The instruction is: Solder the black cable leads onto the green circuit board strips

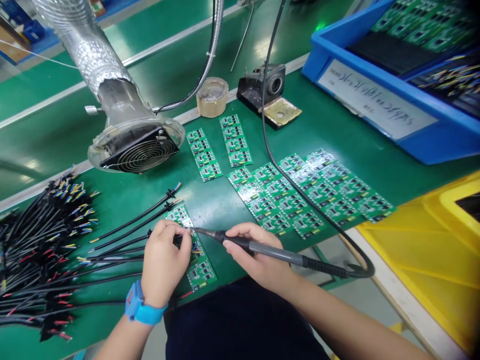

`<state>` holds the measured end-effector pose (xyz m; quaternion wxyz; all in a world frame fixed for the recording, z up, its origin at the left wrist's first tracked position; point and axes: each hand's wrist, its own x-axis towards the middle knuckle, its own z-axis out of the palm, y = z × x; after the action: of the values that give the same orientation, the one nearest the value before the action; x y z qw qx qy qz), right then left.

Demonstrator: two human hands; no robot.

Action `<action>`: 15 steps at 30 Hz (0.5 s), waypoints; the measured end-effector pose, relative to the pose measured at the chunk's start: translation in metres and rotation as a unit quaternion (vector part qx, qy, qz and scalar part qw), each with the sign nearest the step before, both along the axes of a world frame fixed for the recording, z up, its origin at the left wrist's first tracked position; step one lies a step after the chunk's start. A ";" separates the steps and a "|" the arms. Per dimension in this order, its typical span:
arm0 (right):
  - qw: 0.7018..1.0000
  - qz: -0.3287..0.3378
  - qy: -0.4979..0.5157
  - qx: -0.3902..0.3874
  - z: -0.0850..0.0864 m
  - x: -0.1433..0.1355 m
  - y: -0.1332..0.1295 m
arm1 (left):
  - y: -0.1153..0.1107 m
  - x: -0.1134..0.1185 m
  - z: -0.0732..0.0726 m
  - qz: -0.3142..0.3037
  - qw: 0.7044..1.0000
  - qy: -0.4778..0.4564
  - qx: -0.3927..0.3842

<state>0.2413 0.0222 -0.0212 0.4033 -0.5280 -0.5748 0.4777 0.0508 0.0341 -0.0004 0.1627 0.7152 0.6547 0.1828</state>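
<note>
My right hand point(262, 255) grips a soldering iron point(275, 251) like a pen, its tip pointing left at a green circuit board strip point(201, 275). Over that strip, my left hand point(165, 262) is closed in a pinch on a black cable, most of which the fingers hide. The iron's tip meets the board right beside the left fingertips; whether it touches a wire is too small to tell. Several black cables point(127, 220) with stripped coloured ends lie left of the board, some running under my left hand. A blue wristband point(144, 305) is on my left wrist.
A fume extractor hood point(138, 145) hangs above the board. Bundled cables point(41, 250) pile at left. More board strips point(285, 195) lie at right, near an iron stand point(262, 90) and tape roll point(212, 97). A blue bin point(375, 100) and yellow bin point(423, 250) stand at right.
</note>
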 end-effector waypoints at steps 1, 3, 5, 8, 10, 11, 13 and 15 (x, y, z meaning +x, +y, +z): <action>1.000 0.000 0.000 0.002 0.000 0.000 0.000 | 0.000 0.001 0.000 0.003 1.000 0.005 0.003; 1.000 0.001 0.001 0.001 0.000 0.000 0.000 | 0.001 0.002 0.001 0.008 1.000 0.014 0.003; 1.000 0.000 0.012 -0.006 0.000 0.000 0.000 | 0.002 0.002 0.001 0.014 1.000 0.022 -0.003; 0.998 -0.037 0.053 -0.015 0.003 0.000 0.002 | 0.002 0.002 0.001 0.026 0.999 0.031 -0.010; 0.995 -0.069 0.075 -0.013 0.003 0.000 0.004 | 0.001 0.003 0.001 0.036 0.999 0.034 -0.009; 0.994 -0.077 0.082 -0.010 0.003 -0.001 0.005 | 0.001 0.003 0.001 0.040 0.999 0.035 -0.009; 0.994 -0.070 0.087 -0.007 0.003 -0.001 0.007 | 0.001 0.003 0.001 0.045 0.998 0.034 -0.016; 0.995 -0.050 0.084 -0.011 0.001 -0.002 0.008 | 0.002 0.003 0.002 0.044 0.998 0.031 -0.031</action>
<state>0.2398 0.0297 -0.0198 0.4679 -0.5181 -0.5067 0.5060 0.0534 0.0360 0.0016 0.1560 0.6857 0.6956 0.1471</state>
